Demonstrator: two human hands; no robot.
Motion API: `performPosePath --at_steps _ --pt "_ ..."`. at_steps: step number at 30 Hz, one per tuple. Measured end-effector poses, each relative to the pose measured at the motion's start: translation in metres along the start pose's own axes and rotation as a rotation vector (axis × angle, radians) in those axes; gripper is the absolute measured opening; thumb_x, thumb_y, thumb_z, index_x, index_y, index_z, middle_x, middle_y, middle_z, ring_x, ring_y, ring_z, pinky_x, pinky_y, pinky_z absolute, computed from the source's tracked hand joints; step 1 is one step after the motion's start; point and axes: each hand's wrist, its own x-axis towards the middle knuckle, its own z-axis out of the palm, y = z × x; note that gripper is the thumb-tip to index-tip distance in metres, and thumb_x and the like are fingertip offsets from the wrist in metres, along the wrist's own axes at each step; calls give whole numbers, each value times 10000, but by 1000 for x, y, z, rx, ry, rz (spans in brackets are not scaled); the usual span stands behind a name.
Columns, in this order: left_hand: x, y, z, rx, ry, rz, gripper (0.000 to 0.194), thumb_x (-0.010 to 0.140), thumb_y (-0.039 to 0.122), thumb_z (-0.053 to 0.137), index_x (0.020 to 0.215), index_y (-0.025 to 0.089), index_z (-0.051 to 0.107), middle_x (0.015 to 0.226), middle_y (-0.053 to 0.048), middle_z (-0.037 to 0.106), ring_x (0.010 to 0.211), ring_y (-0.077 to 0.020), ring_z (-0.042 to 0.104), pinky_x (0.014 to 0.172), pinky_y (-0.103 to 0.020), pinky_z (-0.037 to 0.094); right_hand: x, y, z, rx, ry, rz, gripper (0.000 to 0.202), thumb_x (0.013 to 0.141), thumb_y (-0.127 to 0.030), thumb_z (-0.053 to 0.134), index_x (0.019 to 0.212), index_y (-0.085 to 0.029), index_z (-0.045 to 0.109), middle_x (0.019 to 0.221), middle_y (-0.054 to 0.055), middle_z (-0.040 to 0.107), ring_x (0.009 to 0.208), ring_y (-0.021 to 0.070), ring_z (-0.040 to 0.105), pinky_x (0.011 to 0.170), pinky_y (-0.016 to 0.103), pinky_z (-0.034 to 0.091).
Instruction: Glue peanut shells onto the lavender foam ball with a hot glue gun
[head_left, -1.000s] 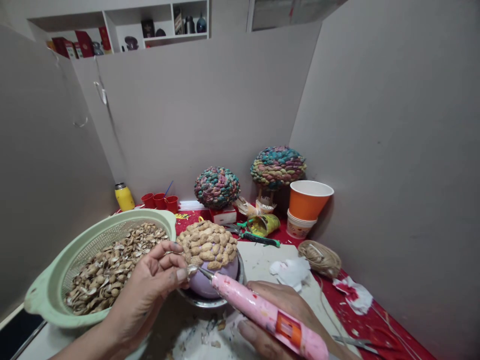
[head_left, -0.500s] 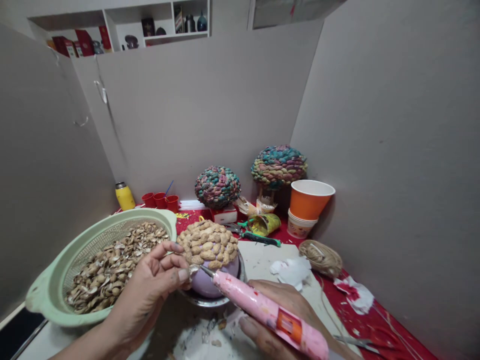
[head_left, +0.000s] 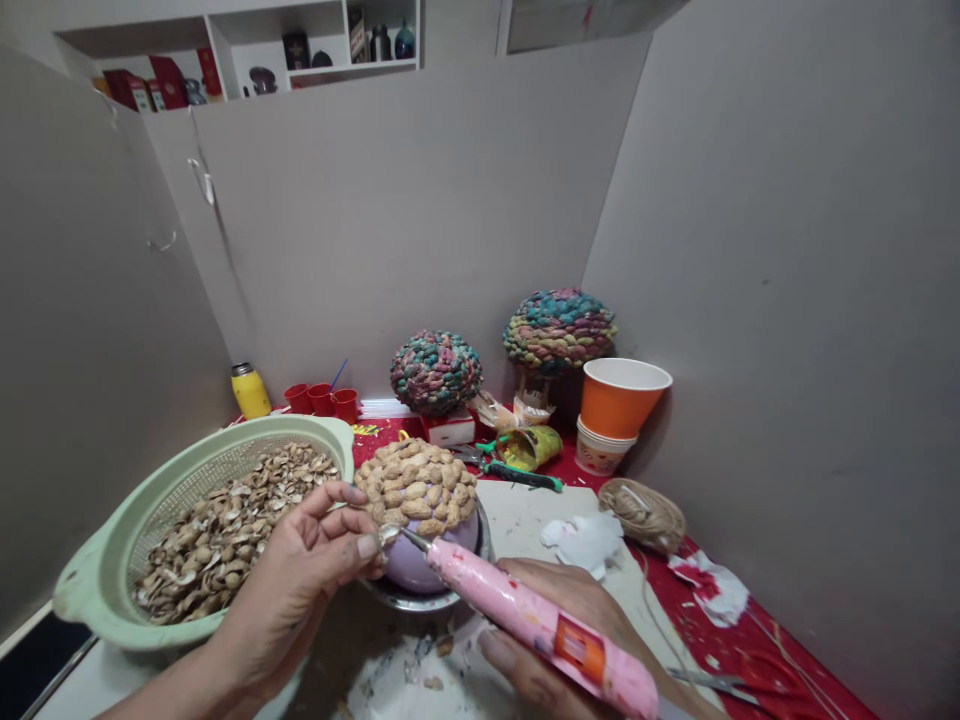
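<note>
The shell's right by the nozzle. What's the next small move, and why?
Probably dab glue into the shell piece: the left hand holds it right at the tip of the pink glue gun, gripped in the right hand. I can't make out glue on it, and the purple ball is bare below the peanuts.

One head-worn camera looks forward and down.

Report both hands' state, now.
Left hand: closed, pinching a peanut shell piece between thumb and fingers.
Right hand: closed, holding the pink glue gun.
</note>
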Motion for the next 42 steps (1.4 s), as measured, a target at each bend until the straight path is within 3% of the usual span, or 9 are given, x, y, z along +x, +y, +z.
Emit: performPosePath --at_steps 9,15,32,39,42 --pt "-3 0 0 -1 18 -10 274 764 108 754 953 177 566 745 26 630 642 -80 569 666 -212 506 0 0 -1 -70 -29 -37 295 925 -371 457 705 -200 553 655 18 555 572 149 530 574 261 456" --pt "-1 -1 -1 -6 28 -15 296 749 104 766 957 173 567 763 22 637 652 -79 581 664 -205 514 0 9 6 -131 12 -128 297 920 -351 440 671 -206 512 592 -13 488 511 131 465 542 257 407" --pt "-2 -2 2 -52 28 -35 300 737 104 783 941 163 572 757 18 647 647 -76 593 670 -211 536 1 6 1 -127 -53 -110 276 908 -324 490 660 -204 473 591 -22 493 500 107 453 484 229 343" --pt "-2 -4 2 -60 26 -38 289 730 110 790 926 160 583 750 16 647 650 -84 601 668 -219 542 -1 30 24 -146 143 -297 401 935 -421 396 612 -205 496 509 -16 446 415 110 385 442 255 320" --pt "-2 -4 1 -56 35 -47 287 722 108 793 917 159 589 751 12 651 654 -89 603 671 -227 548 -2 38 30 -174 129 -220 378 900 -424 461 600 -203 531 516 -9 454 432 119 393 448 260 336"
